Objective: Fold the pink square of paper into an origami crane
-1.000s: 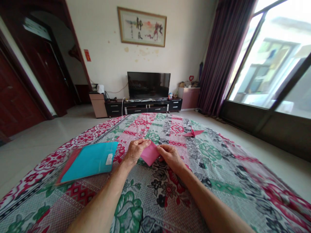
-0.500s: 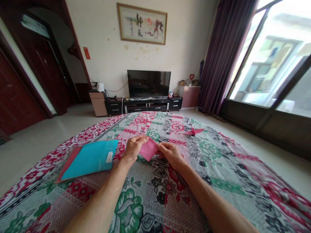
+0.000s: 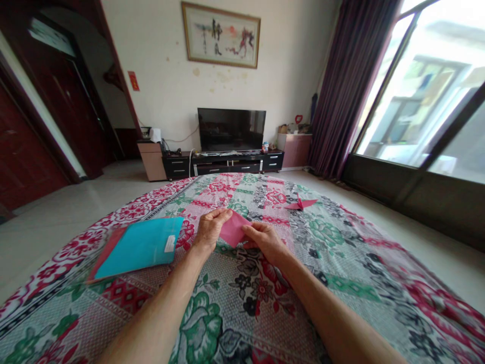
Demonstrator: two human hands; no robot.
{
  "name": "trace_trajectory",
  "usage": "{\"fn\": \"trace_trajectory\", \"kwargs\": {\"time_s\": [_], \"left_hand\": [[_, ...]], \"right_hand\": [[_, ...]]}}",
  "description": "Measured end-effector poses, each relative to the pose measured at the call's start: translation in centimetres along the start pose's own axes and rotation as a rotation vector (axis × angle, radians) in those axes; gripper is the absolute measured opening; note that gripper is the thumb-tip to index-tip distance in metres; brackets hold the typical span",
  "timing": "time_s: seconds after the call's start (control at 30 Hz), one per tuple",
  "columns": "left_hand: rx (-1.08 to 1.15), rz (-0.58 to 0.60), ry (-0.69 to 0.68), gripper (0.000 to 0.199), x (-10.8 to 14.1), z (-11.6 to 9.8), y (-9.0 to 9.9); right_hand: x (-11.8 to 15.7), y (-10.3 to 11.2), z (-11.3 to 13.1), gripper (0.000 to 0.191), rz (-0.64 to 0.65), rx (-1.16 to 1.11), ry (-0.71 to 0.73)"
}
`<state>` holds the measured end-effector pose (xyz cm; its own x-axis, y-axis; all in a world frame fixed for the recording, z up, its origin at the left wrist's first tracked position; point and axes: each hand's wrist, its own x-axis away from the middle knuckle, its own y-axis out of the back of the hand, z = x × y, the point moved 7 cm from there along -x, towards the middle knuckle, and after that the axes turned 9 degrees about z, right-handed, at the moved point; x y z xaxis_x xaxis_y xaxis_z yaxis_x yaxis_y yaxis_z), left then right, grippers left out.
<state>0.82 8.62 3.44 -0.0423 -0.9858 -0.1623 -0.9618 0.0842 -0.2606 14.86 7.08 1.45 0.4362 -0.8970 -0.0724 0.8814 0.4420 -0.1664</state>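
Observation:
A small folded square of pink paper (image 3: 233,230) is held up over the patterned tablecloth (image 3: 235,303), one corner pointing down. My left hand (image 3: 211,228) pinches its upper left edge between thumb and fingers. On the other side, my right hand (image 3: 264,238) grips the right part, its thumb lying on the paper and the fingers partly hidden behind. A folded red-pink paper bird (image 3: 301,203) rests on the cloth beyond my right hand. To the left of my left hand lies a pack of blue and red paper (image 3: 140,247) with a white label.
Past the far table edge, a television (image 3: 232,130) stands on a low black cabinet (image 3: 178,166). A framed picture (image 3: 222,34) hangs above. A purple curtain (image 3: 346,86) and large windows are on the right, dark red doors on the left.
My right thumb has shifted inward over the pink paper's right part, and the paper has tilted slightly. My left hand keeps its pinch. The whole view has moved very slightly.

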Motion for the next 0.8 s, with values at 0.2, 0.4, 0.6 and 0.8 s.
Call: {"fn": "trace_trajectory", "kwargs": {"time_s": [0.2,0.4,0.6,0.8], "left_hand": [[-0.027,-0.026,-0.024,0.028,-0.08,0.0,0.21],[0.007,-0.064,-0.035,0.028,-0.03,-0.37,-0.05],[0.013,-0.083,-0.039,0.026,0.02,-0.32,0.1],[0.019,-0.11,-0.048,0.024,0.03,-0.44,0.19]], "right_hand": [[-0.17,0.46,-0.35,0.033,-0.048,-0.002,-0.001],[-0.08,0.06,-0.39,0.032,-0.014,0.043,-0.042],[-0.28,-0.02,-0.77,0.032,0.003,0.064,-0.046],[-0.14,-0.24,-0.45,0.029,0.021,0.076,-0.064]]}}
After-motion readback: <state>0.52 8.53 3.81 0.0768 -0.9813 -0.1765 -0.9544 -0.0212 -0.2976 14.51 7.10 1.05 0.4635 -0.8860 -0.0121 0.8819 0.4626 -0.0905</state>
